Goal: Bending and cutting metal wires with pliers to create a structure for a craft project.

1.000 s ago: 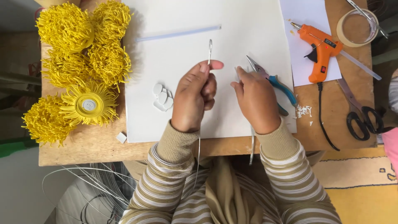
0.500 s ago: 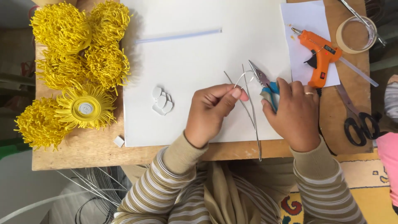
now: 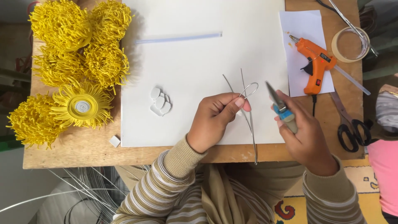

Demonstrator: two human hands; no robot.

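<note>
Two wire ends now cross into a loop (image 3: 249, 88) at the white sheet's (image 3: 186, 62) four o'clock, pinched by the left hand (image 3: 215, 120), while the right hand (image 3: 304, 137) has gripped blue-handled pliers (image 3: 281, 108).

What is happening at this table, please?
A person in a striped sweater is working with wire at a wooden table. The left hand pinches a thin wire that is bent into a small loop at the top. The right hand holds blue-handled pliers, tips pointing toward the loop but apart from it. Both are over a white sheet. Yellow fringed flowers lie at the left; an orange glue gun, tape roll and scissors lie at the right.
</note>
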